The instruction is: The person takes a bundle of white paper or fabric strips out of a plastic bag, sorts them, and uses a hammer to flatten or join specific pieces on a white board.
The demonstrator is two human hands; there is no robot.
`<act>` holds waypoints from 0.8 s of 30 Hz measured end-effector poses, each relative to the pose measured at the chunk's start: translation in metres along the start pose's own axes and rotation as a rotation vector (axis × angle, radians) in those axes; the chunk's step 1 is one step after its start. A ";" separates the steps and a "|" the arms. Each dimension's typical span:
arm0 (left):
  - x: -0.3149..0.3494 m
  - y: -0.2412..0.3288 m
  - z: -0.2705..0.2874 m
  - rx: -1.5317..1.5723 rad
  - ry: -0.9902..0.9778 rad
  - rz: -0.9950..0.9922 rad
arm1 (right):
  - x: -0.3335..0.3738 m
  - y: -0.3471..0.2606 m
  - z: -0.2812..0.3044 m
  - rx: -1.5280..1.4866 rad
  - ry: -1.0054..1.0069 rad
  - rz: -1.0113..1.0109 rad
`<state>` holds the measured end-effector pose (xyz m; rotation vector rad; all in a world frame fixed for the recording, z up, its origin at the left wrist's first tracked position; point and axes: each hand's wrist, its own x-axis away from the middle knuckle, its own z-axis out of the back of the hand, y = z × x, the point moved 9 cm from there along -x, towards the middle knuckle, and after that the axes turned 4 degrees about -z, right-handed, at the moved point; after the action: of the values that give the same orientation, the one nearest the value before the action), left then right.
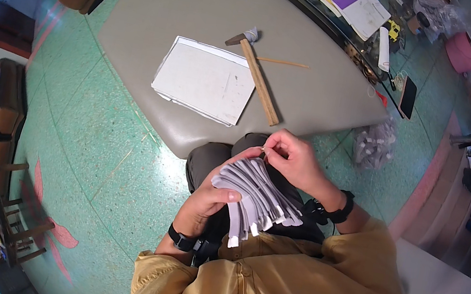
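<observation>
My left hand (209, 200) is closed round a fanned bundle of grey-lilac strips (255, 194) with white ends, held over my lap. Its thumb presses on the near side of the stack. At the bundle's far end, my right hand (294, 160) pinches finger and thumb together. A tiny pale bit shows at those fingertips, too small to name. Beyond my hands a wooden-handled hammer (259, 82) lies on a grey padded surface (145, 13), its head beside a small grey-lilac lump (251, 34). The handle touches or overlaps the edge of a flat white board (203, 79).
A thin wooden stick (290, 63) lies right of the hammer. On the floor at right sits a clear plastic bag (374, 144) of similar grey pieces. A phone (407, 97) and papers (358, 9) are at far right. Brown leather seats (3, 120) and a wooden stool (25, 233) stand left.
</observation>
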<state>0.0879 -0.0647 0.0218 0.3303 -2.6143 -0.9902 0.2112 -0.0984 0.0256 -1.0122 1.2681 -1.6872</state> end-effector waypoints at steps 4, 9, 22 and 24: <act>-0.002 -0.005 0.005 0.140 0.026 0.006 | 0.003 -0.021 0.001 0.280 0.102 0.199; 0.000 -0.004 0.012 0.137 0.053 -0.034 | -0.002 -0.008 0.010 0.293 0.041 0.087; 0.002 0.005 0.019 0.185 0.089 -0.070 | -0.005 0.012 -0.007 -0.089 -0.181 -0.097; 0.001 0.002 0.020 0.185 0.074 -0.061 | -0.005 0.008 -0.005 0.118 -0.136 -0.074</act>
<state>0.0792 -0.0519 0.0091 0.4846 -2.6477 -0.7408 0.2092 -0.0936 0.0159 -1.0944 1.0426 -1.6972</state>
